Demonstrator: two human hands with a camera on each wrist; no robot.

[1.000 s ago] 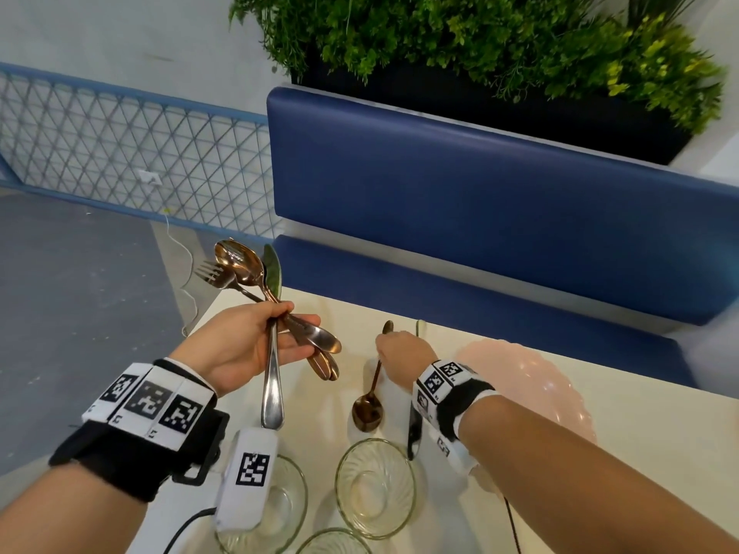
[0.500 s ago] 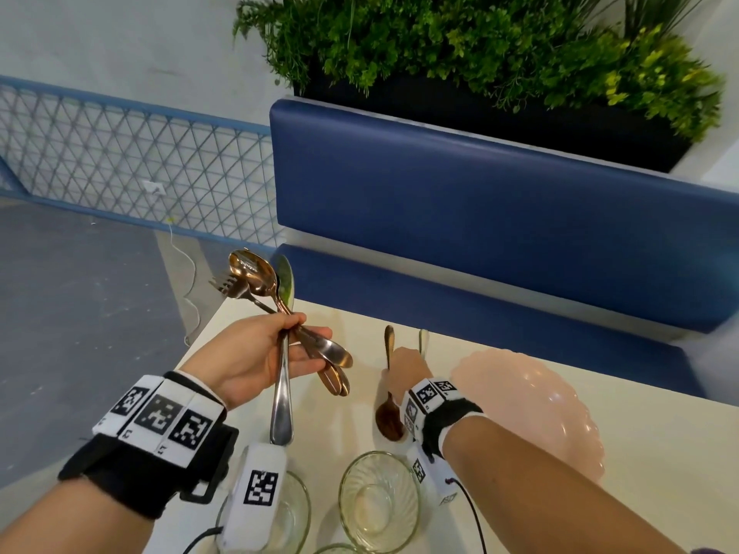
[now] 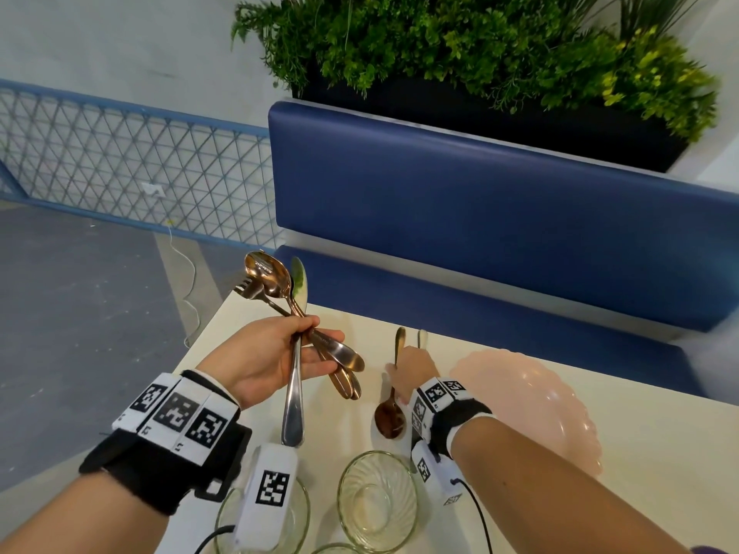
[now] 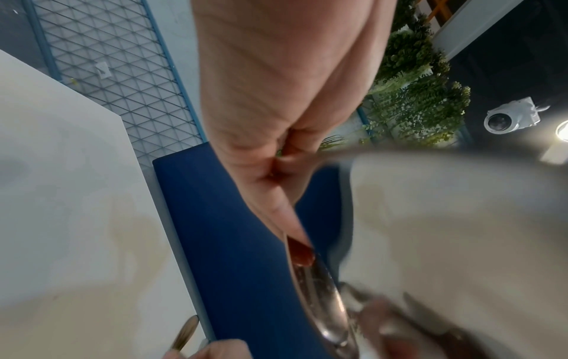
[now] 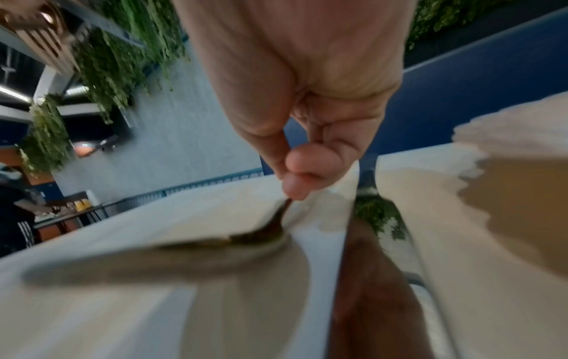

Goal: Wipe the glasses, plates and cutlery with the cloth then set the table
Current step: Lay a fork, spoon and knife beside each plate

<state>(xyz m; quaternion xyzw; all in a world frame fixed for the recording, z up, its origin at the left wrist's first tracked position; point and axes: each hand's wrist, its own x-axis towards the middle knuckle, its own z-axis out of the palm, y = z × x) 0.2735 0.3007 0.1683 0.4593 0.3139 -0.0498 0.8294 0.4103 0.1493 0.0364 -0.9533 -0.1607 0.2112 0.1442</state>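
Cutlery bundle [image 3: 298,337] stays clutched in the left hand [image 3: 260,355], while the right hand [image 3: 414,367] has crept forward along the copper spoon [image 3: 390,417] beneath it, pinching its handle, so place-setting continues.

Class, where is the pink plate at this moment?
In the head view the pink plate lies on the cream table, just right of the right hand, with the blue bench beyond it.
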